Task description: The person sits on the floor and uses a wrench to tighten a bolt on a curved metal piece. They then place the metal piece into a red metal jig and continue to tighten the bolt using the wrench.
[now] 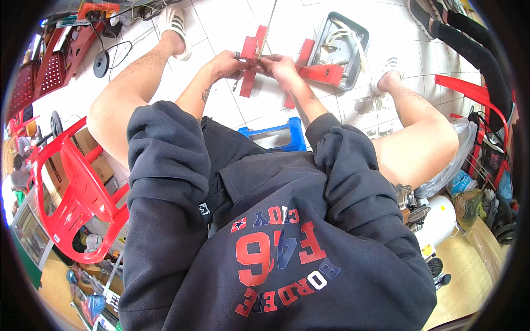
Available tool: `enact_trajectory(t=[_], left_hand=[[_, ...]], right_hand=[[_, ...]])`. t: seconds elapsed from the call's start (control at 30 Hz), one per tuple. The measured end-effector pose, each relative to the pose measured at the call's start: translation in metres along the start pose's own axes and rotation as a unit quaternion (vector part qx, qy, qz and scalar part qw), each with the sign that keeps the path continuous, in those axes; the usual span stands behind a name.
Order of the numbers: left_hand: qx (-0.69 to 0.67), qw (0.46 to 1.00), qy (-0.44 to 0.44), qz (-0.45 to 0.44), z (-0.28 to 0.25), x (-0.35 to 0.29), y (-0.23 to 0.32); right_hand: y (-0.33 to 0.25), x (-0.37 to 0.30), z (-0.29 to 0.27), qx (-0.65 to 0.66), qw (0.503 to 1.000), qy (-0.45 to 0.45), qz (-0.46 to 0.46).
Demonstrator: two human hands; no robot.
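In front of me, over the tiled floor, my left hand (227,65) closes its fingers on the left side of a red cross-shaped bracket (248,83). My right hand (280,67) grips the same bracket from its right side, fingertips close to the left ones. A thin straight rod (269,25) rises from the bracket between the hands; how it joins there is hidden. Just right of my right hand lies a second red bracket (323,74), its flat arm against a grey tray (360,41). Inside the tray are a pale hose (338,37) and small parts I cannot make out.
A blue plastic stool (298,132) stands beneath me. Red plastic chairs are at the left (77,193) and right (469,88). Cables and a black disc (101,64) lie at the far left. Another person's dark-clad legs (469,41) are at the far right.
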State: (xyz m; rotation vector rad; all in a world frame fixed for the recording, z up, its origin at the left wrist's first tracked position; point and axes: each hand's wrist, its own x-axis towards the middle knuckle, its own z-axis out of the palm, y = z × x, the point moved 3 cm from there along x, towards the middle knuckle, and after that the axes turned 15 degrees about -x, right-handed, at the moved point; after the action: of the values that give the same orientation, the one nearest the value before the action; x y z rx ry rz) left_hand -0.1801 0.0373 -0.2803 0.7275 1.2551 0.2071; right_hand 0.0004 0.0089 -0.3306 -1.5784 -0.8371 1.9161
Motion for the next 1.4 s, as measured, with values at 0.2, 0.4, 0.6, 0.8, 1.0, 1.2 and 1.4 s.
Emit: enact_trajectory(t=[0.2,0.4,0.6,0.8,1.0,1.2,1.4], left_hand=[[-0.011,1.0,0.007,0.013,0.006,-0.011,0.005],[0.001,0.999,-0.023,-0.041,-0.003,-0.007,-0.01],[0.013,1.0,-0.015,-0.015,0.002,-0.004,-0.008],[0.062,0.997,-0.032,-0.022,0.003,-0.01,-0.001],[0.109,0.978,-0.122,-0.128,0.006,-0.021,0.001],[0.111,0.984,-0.11,-0.08,0.013,-0.028,0.002],[0.116,0.992,-0.053,-0.003,0.013,-0.014,-0.036]], right_hand=[[-0.002,0.0,-0.004,-0.013,1.0,0.01,0.001],[-0.001,-0.003,-0.002,-0.016,1.0,-0.016,-0.003],[0.001,-0.002,-0.008,-0.021,1.0,-0.02,-0.004],[0.002,0.001,-0.009,-0.02,1.0,-0.02,-0.011],[-0.003,-0.002,-0.008,-0.003,1.0,-0.002,-0.002],[-0.003,-0.004,-0.008,0.019,1.0,-0.019,0.008],[-0.004,-0.001,-0.01,0.015,1.0,-0.021,-0.001]])
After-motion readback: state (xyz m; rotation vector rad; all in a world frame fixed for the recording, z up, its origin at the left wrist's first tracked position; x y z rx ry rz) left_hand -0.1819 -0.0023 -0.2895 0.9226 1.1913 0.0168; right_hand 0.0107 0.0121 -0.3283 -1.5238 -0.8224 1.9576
